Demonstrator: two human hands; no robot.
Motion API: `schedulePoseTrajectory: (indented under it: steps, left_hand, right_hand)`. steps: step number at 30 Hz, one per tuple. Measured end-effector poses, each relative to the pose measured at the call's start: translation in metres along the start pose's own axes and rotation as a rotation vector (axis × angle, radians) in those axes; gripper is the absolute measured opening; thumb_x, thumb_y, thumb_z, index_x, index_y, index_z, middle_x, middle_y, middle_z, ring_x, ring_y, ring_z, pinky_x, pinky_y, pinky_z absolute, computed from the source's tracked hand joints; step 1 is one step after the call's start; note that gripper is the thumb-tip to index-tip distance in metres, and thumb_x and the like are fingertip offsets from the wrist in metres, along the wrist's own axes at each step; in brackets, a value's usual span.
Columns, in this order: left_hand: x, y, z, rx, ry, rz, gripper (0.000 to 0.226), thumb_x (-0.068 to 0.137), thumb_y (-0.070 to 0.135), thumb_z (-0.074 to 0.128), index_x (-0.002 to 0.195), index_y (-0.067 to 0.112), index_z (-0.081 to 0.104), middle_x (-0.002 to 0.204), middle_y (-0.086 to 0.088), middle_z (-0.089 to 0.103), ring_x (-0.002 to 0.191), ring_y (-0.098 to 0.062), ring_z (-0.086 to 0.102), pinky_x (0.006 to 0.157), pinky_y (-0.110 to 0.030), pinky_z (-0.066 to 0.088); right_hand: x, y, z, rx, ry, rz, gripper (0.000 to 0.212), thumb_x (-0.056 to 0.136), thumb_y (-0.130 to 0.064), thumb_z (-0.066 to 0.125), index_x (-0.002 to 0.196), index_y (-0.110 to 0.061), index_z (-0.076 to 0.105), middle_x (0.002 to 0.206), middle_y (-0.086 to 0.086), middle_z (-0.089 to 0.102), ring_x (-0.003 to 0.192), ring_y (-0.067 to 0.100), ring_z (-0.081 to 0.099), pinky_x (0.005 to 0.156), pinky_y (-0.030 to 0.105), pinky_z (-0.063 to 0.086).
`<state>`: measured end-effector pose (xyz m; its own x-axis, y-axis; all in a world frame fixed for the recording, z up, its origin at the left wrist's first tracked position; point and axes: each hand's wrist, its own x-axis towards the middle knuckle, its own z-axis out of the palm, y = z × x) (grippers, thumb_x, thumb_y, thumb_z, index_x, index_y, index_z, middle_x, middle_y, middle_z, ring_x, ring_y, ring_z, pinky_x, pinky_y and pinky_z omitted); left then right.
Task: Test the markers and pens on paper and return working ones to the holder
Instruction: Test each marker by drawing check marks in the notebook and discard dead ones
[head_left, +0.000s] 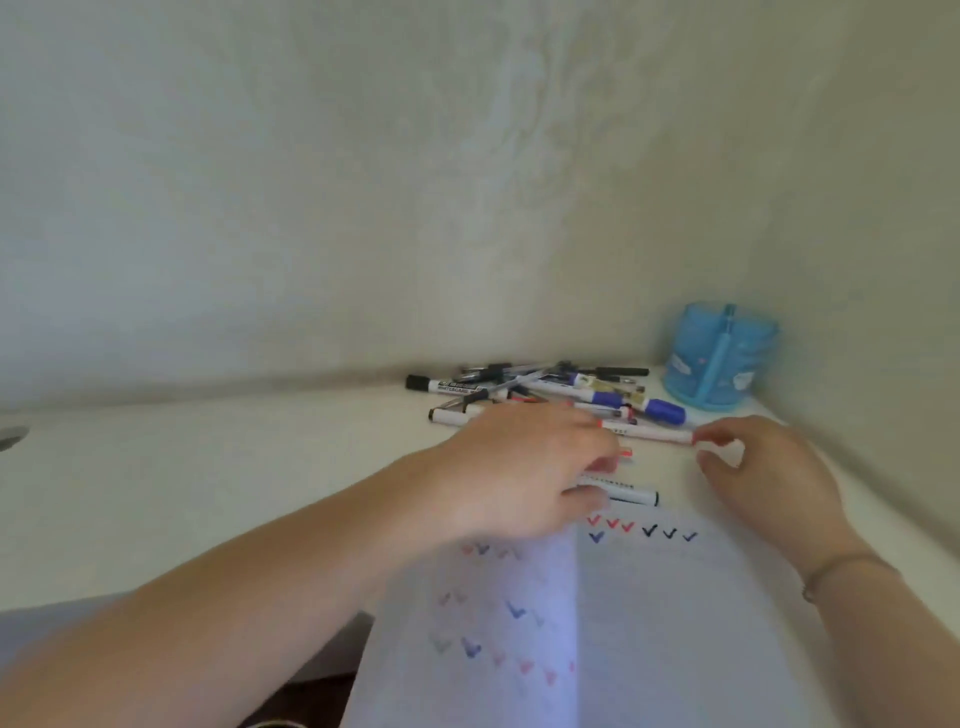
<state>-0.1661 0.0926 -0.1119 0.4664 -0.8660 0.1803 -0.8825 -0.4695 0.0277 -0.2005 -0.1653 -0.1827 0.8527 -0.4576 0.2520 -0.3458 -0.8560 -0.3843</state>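
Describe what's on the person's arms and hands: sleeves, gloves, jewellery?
Both forearms are bare, with no sleeves in view and no gloves. The right hand has a thin bracelet around its wrist. The left hand and its wrist show nothing worn. No rings are discernible; the picture is blurred.

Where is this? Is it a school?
Can't tell if it's a school. It looks like a desk corner against plain walls, with a pile of markers, a blue holder and paper with tick marks.

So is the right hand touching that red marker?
Touching. The head view shows the right hand's fingers pinching the red marker's end.
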Motion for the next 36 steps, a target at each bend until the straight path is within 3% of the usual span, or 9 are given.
schedulePoseTrajectory:
  steps: [5, 8, 10, 13, 18, 26, 31, 34, 36]
  left_hand:
    - [0.049, 0.038, 0.009, 0.214, -0.608, -0.018, 0.034, 0.096, 0.03, 0.046, 0.07, 0.01, 0.057, 0.069, -0.005, 0.058, 0.059, -0.02, 0.051, 0.047, -0.025, 0.034]
    - [0.06, 0.028, 0.015, 0.144, -0.694, -0.168, 0.036, 0.092, 0.019, 0.04, 0.071, 0.005, 0.065, 0.057, -0.006, 0.062, 0.054, -0.024, 0.06, 0.052, -0.024, 0.044]
    - [0.066, 0.021, 0.024, 0.16, -0.563, -0.237, 0.034, 0.093, 0.024, 0.039, 0.066, 0.011, 0.055, 0.061, -0.001, 0.057, 0.055, -0.02, 0.054, 0.054, -0.025, 0.04]
    - [0.07, 0.012, 0.046, 0.174, -0.073, -0.294, 0.033, 0.096, 0.041, 0.038, 0.072, 0.018, 0.043, 0.074, 0.003, 0.056, 0.071, -0.023, 0.055, 0.059, -0.029, 0.034]
    - [0.072, -0.015, 0.072, -0.249, 0.385, -0.241, 0.033, 0.087, 0.048, 0.052, 0.064, 0.025, 0.047, 0.047, 0.01, 0.043, 0.048, -0.004, 0.04, 0.053, -0.025, 0.027]
    - [0.072, -0.029, 0.084, -0.57, 0.478, -0.136, 0.033, 0.087, 0.039, 0.06, 0.06, 0.022, 0.054, 0.048, 0.012, 0.042, 0.044, -0.006, 0.035, 0.049, -0.014, 0.022]
    - [0.074, -0.031, 0.086, -0.459, 0.49, -0.122, 0.047, 0.09, 0.05, 0.051, 0.05, 0.03, 0.037, 0.045, 0.008, 0.039, 0.044, -0.007, 0.036, 0.05, -0.021, 0.025]
    - [0.071, -0.034, 0.079, -0.508, 0.498, -0.163, 0.059, 0.091, 0.068, 0.035, 0.059, 0.023, 0.056, 0.047, 0.007, 0.049, 0.047, -0.01, 0.047, 0.051, -0.027, 0.038]
    - [0.07, -0.03, 0.072, -0.832, 0.48, -0.205, 0.066, 0.091, 0.069, 0.031, 0.08, 0.018, 0.07, 0.067, -0.002, 0.066, 0.061, -0.015, 0.061, 0.054, -0.029, 0.049]
  right_hand:
    - [0.006, 0.009, 0.009, -0.064, -0.018, -0.068, 0.044, 0.089, -0.028, 0.057, 0.132, -0.034, 0.051, 0.138, -0.01, 0.049, 0.122, 0.021, 0.036, 0.094, 0.034, 0.041]
    - [0.008, 0.009, 0.016, -0.054, -0.008, -0.103, 0.05, 0.094, -0.033, 0.049, 0.142, -0.037, 0.038, 0.152, -0.011, 0.035, 0.134, 0.023, 0.025, 0.106, 0.038, 0.031]
    - [0.012, 0.009, 0.022, -0.068, -0.078, -0.139, 0.048, 0.099, -0.041, 0.037, 0.145, -0.046, 0.025, 0.159, -0.012, 0.018, 0.145, 0.024, 0.006, 0.114, 0.042, 0.016]
    - [0.014, 0.01, 0.029, -0.072, -0.167, -0.171, 0.043, 0.101, -0.046, 0.022, 0.143, -0.052, 0.022, 0.16, -0.015, 0.01, 0.147, 0.022, -0.008, 0.117, 0.047, 0.003]
    - [0.017, 0.013, 0.032, 0.0, -0.041, -0.224, 0.042, 0.094, -0.045, 0.029, 0.128, -0.041, 0.053, 0.139, -0.015, 0.043, 0.136, 0.018, 0.024, 0.108, 0.035, 0.017]
    - [0.015, -0.001, 0.025, 0.305, 0.202, -0.221, 0.006, 0.084, -0.014, 0.071, 0.087, -0.019, 0.075, 0.091, -0.008, 0.059, 0.084, 0.01, 0.057, 0.077, 0.013, 0.037]
    - [0.01, -0.011, 0.003, 0.603, 0.385, 0.01, 0.021, 0.08, -0.012, 0.075, 0.076, -0.033, 0.073, 0.085, -0.012, 0.068, 0.078, 0.001, 0.064, 0.068, 0.0, 0.041]
    - [0.0, -0.031, -0.013, 0.852, 0.447, -0.02, 0.028, 0.078, -0.01, 0.076, 0.073, -0.036, 0.072, 0.078, -0.01, 0.073, 0.074, 0.002, 0.066, 0.068, 0.006, 0.047]
    - [-0.01, -0.048, -0.011, 0.976, 0.348, -0.103, 0.029, 0.073, -0.002, 0.078, 0.072, -0.03, 0.073, 0.075, -0.008, 0.074, 0.07, 0.004, 0.067, 0.066, 0.011, 0.05]
